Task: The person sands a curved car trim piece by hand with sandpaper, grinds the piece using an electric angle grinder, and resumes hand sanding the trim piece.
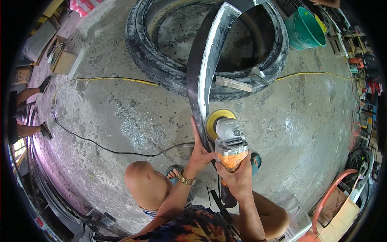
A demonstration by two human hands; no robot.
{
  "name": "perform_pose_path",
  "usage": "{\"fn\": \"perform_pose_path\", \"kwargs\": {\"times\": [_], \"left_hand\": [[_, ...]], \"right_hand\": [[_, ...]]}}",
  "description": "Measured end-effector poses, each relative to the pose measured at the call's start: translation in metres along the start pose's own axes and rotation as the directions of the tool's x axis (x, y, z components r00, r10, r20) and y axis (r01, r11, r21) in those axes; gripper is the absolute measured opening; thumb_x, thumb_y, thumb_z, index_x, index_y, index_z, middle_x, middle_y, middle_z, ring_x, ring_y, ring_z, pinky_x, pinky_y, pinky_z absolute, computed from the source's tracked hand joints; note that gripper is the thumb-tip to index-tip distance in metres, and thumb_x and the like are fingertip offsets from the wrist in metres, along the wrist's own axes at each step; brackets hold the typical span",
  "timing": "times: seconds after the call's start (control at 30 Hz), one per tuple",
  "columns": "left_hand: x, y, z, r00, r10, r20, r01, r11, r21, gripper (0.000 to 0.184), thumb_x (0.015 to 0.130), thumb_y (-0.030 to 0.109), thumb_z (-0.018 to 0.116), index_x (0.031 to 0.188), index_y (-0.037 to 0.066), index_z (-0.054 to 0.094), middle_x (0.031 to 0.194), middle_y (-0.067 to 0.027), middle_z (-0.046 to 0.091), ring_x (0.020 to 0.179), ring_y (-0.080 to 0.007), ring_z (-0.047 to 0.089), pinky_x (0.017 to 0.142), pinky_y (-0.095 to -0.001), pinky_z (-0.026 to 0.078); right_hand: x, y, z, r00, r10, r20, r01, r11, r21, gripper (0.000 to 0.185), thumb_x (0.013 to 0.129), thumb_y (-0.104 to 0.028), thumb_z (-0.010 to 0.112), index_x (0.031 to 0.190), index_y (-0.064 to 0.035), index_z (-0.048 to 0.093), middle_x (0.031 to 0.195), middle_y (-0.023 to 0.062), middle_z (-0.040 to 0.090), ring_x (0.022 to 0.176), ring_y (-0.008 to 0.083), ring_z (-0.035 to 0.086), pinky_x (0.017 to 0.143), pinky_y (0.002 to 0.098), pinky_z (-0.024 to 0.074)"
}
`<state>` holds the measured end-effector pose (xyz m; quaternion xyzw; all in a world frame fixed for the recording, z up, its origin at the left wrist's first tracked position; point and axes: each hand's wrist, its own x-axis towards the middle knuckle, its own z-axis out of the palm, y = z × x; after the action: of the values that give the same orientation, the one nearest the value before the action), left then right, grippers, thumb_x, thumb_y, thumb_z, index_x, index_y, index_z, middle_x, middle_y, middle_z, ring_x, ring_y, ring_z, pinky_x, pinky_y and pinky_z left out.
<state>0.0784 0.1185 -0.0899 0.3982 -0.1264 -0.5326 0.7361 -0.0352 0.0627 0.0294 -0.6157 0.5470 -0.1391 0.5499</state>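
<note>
My right hand (238,179) is wrapped round the orange and grey body of an angle grinder (231,157). Its round yellow disc (219,121) lies against or close beside the lower edge of a long curved black strip (195,76); contact is hard to make out. White material lines the strip's inner edge. With the thumb on one side and fingers along the other, my left hand (199,155) grips the strip's near end. The strip's far part rests over a large dusty tyre (157,60). A hammer (234,84) with a wooden handle lies on the tyre's near side.
A green bucket (304,30) stands right of the tyre. Across the concrete floor (100,105) run a yellow cord (117,78) and a black cable (117,152). Another person's feet (45,130) show at left. Tools and parts crowd the right edge, near a white plastic chair (298,218).
</note>
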Motion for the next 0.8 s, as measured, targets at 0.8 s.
{"fn": "perform_pose_path", "kwargs": {"times": [0.8], "left_hand": [[-0.001, 0.001, -0.001, 1.0, -0.015, 0.016, 0.015, 1.0, -0.002, 0.144, 0.077, 0.019, 0.089, 0.152, 0.028, -0.034, 0.164, -0.0112, 0.02, 0.146, -0.0235, 0.032, 0.116, -0.0424, 0.036]], "right_hand": [[0.0, -0.005, -0.002, 0.998, 0.051, 0.041, -0.051, 0.999, 0.007, 0.055, 0.079, -0.005, 0.081, 0.121, 0.0033, 0.046, 0.11, 0.0136, 0.065, 0.097, 0.0167, 0.063, 0.085, 0.0321, 0.0524]]}}
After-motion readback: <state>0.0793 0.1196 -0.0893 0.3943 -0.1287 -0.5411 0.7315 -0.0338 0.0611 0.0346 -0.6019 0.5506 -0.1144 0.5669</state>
